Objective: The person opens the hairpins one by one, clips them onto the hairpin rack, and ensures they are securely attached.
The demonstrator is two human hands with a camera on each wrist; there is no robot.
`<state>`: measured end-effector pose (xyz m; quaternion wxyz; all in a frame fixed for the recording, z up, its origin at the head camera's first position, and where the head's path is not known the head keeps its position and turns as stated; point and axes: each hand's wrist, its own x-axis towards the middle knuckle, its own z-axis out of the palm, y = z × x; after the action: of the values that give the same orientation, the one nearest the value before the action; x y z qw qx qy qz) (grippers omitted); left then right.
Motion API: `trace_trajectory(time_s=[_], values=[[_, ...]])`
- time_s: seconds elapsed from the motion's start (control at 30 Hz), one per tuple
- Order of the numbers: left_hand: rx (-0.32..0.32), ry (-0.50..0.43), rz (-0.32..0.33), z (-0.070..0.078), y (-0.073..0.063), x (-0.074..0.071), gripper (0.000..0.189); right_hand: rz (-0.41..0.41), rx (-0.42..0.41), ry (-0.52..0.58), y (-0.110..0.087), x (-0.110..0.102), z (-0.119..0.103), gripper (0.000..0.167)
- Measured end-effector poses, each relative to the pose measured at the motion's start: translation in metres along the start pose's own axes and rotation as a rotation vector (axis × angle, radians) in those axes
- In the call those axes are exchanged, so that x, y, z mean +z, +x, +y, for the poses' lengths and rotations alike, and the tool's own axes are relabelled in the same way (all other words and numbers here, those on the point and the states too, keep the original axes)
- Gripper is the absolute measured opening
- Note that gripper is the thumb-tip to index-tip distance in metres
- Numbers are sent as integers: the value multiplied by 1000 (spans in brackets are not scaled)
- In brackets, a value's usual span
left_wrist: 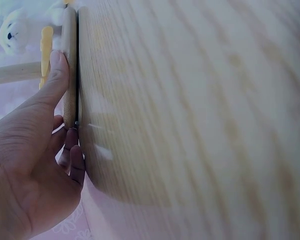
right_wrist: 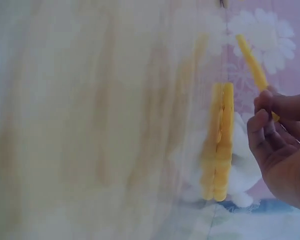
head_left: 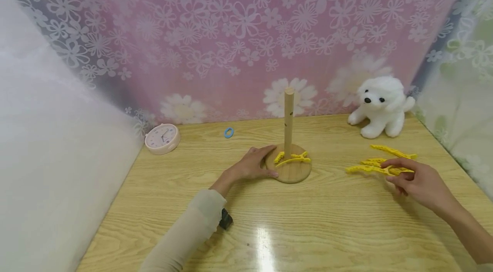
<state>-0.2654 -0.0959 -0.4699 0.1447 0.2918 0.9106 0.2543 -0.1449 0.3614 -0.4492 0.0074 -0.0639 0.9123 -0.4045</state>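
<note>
A wooden stand (head_left: 289, 126) has a round base and an upright post. A yellow alligator hair clip (head_left: 296, 159) lies on its base, against the foot of the post. My left hand (head_left: 254, 164) grips the base's left edge, thumb at the near side and fingers at the far side. At the right, my right hand (head_left: 421, 184) pinches one end of another yellow clip (right_wrist: 251, 61), raised off the table in the right wrist view. More yellow clips (head_left: 393, 150) lie just beyond that hand; fingers partly hide some. One lying clip (right_wrist: 224, 142) shows beside the hand in the right wrist view.
A white plush dog (head_left: 381, 107) sits at the back right of the wood-grain table (head_left: 185, 220). A pink clock (head_left: 162, 138) lies at the back left, and a small blue ring (head_left: 229, 132) near the back edge. A floral curtain (head_left: 231, 49) hangs behind.
</note>
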Motion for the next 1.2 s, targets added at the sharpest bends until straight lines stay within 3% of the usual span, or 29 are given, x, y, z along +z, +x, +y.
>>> trace_trajectory(time_s=[0.27, 0.6, 0.87, 1.2], values=[[24, 13, 11, 1, 0, -2, 98, 97, -39, -105, 8, 3, -18, 23], [14, 23, 12, 3, -1, -1, 98, 152, -16, -28, 21, 10, -42, 28], [18, 27, 7, 1, 0, 1, 99, 207, -12, -10, 36, 21, -48, 30], [11, 26, 5, 2, 0, 0, 98, 241, -58, 21, 56, 38, -60, 23]])
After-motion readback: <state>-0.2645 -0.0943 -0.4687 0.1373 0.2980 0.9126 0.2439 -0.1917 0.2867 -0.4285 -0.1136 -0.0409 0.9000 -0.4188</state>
